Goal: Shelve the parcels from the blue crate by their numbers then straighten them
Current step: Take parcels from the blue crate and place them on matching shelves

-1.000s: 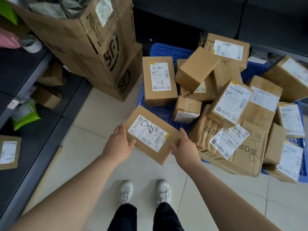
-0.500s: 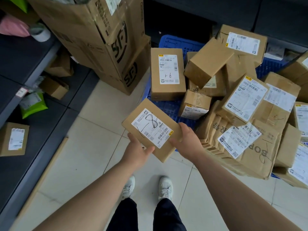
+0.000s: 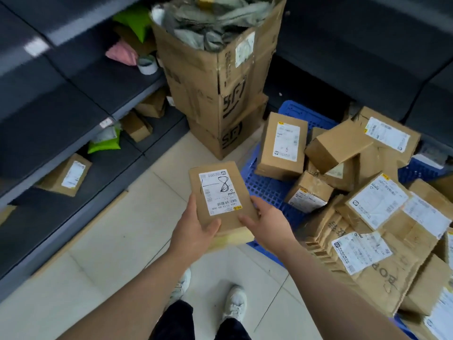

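Right now, the person is holding one flat brown parcel [image 3: 220, 192] in both hands above the pale floor tiles [image 3: 103, 253], just left of the blue crate [image 3: 267, 187]. The left hand [image 3: 196, 231] is gripping the parcel's near left corner with its thumb lying across the top face, and the right hand [image 3: 266, 224] is gripping the near right edge, thumb likewise on top. The parcel's white label is facing up, showing a handwritten dash and an 8. To the right, the crate is sitting on the floor, heaped with a pile of brown parcels [image 3: 375, 207] lying at all angles, most showing white labels. At the far centre a tall open carton [image 3: 215, 77] is standing on a second carton, stuffed with crumpled grey wrapping. Along the left, dark shelving [image 3: 61, 114] is carrying a labelled brown box [image 3: 66, 175], a green bag [image 3: 105, 143], a pink bag [image 3: 122, 54] and a tape roll [image 3: 147, 65].
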The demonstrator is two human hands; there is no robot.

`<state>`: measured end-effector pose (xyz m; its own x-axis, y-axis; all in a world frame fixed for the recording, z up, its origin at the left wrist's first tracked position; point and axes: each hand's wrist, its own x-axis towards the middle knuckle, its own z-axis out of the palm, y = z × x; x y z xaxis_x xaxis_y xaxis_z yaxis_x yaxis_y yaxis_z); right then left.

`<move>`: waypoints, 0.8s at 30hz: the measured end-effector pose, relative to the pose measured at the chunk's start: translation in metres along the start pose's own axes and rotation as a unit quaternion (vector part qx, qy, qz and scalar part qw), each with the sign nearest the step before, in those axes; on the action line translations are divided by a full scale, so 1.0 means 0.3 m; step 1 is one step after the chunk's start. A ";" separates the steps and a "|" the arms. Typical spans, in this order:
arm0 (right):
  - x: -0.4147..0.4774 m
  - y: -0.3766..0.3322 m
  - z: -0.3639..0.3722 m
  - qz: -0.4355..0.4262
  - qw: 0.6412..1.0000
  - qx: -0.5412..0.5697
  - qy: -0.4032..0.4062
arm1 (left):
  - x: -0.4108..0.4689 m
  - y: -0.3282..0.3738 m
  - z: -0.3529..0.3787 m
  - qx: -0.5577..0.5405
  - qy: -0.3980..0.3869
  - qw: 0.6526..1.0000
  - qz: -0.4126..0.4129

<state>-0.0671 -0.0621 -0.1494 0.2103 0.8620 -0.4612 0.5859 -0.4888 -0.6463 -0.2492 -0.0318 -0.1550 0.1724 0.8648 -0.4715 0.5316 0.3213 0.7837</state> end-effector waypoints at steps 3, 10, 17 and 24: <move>-0.006 -0.142 0.007 -0.041 0.999 -0.031 -0.010 | -0.042 0.012 -0.119 -0.020 0.041 0.999 0.017; -0.002 -0.526 0.147 -0.162 0.980 -0.107 -0.034 | -0.138 -0.042 -0.473 -0.042 0.148 0.988 0.029; -0.010 -0.917 0.438 -0.265 0.950 -0.141 -0.089 | -0.233 -0.218 -0.865 -0.053 0.245 0.968 0.012; -0.004 -1.201 0.810 -0.303 0.934 -0.148 -0.120 | -0.250 -0.472 -1.231 -0.054 0.257 0.965 -0.015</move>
<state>-0.4685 0.0805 -0.0638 -0.3904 0.8964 -0.2100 0.7381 0.1683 -0.6534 -0.6436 0.0004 -0.0811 -0.2909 0.9226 -0.2534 0.4353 0.3635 0.8236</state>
